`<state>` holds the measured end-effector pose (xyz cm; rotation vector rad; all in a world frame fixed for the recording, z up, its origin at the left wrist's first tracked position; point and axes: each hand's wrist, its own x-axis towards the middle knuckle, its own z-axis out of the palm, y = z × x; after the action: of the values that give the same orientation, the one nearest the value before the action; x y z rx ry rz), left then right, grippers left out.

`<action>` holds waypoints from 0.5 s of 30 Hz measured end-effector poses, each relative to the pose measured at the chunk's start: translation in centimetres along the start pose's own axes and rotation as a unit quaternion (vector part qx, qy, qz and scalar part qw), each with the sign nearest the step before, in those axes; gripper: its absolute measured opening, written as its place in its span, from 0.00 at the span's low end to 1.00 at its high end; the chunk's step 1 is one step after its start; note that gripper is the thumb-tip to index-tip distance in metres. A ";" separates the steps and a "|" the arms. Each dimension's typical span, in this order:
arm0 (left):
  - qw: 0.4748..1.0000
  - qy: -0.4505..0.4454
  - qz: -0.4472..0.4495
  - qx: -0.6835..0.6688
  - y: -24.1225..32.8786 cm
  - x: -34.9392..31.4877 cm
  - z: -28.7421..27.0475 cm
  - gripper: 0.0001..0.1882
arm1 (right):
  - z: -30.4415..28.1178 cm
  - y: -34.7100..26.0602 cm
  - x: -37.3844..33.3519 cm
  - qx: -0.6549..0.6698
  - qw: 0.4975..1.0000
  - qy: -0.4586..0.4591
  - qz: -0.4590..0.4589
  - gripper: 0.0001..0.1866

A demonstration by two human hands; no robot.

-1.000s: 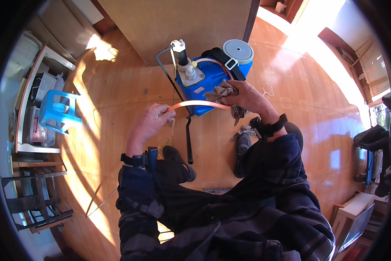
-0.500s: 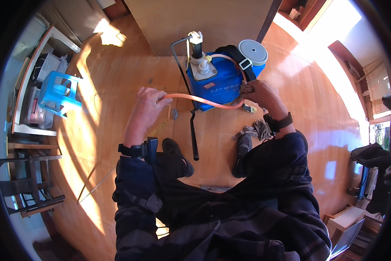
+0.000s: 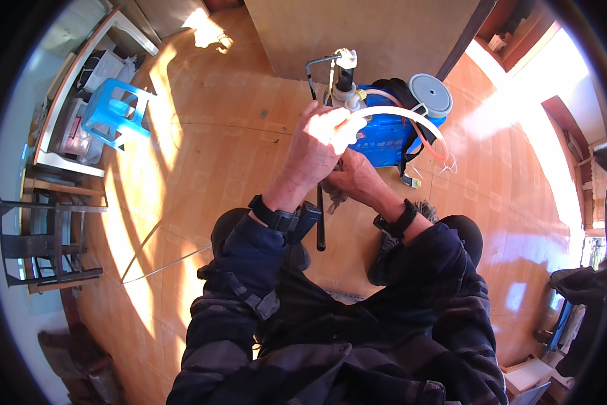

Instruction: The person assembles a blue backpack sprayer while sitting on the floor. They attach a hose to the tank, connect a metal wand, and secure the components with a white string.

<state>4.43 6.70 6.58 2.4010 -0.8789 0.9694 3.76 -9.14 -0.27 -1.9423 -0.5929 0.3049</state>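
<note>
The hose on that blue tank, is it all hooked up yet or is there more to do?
Looks partway. One end of the pale hose loops back to the blue sprayer tank, and it seems joined there. The other end is in hand: the left hand grips it, raised above the floor, while the right hand sits just below, with something I cannot make out. That free end is not fixed to anything yet.

A home room; glossy wooden floor (image 3: 202,155); blue plastic stool (image 3: 114,111) and shelf (image 3: 67,88) at ten o'clock.
</note>
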 end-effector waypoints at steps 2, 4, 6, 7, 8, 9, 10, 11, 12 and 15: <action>0.998 0.033 0.011 -0.055 1.0 0.5 0.6 0.11 | 0.6 -0.1 0.7 0.057 0.994 0.069 -0.060 0.19; 0.998 0.013 0.006 -0.058 0.9 0.6 -0.1 0.13 | -0.5 -0.6 1.2 0.156 0.977 0.103 -0.106 0.13; 0.999 0.004 -0.019 -0.027 0.5 0.1 -1.3 0.14 | -3.1 -1.1 1.3 0.285 0.948 0.089 -0.109 0.10; 0.998 -0.028 -0.050 0.024 0.1 -0.4 -1.9 0.15 | -4.7 -1.4 1.2 0.303 0.942 0.118 -0.081 0.10; 0.990 -0.122 -0.063 0.035 -1.3 -0.5 -2.6 0.17 | -6.5 -1.7 0.9 0.333 0.930 0.139 -0.074 0.11; 0.957 -0.178 -0.221 -0.067 -1.9 -1.2 -3.1 0.21 | -8.0 -2.2 0.6 0.307 0.932 0.187 -0.054 0.11; 0.893 -0.239 -0.352 -0.147 -2.6 -1.9 -3.4 0.25 | -9.3 -2.7 0.3 0.295 0.927 0.224 -0.065 0.11; 0.875 -0.290 -0.366 -0.127 -3.1 -2.7 -3.4 0.27 | -10.4 -3.2 0.2 0.313 0.909 0.275 -0.030 0.12; 0.873 -0.320 -0.355 -0.101 -3.5 -3.7 -3.2 0.29 | -11.1 -3.7 0.2 0.393 0.871 0.294 -0.031 0.15; 0.908 -0.298 -0.293 0.016 -3.7 -7.0 -2.1 0.30 | -13.4 -5.4 -0.4 0.468 0.831 0.279 -0.111 0.18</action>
<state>2.02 13.33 2.42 2.7736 -0.2517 0.0137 8.11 -17.89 10.33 -0.9091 -0.1891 -0.1297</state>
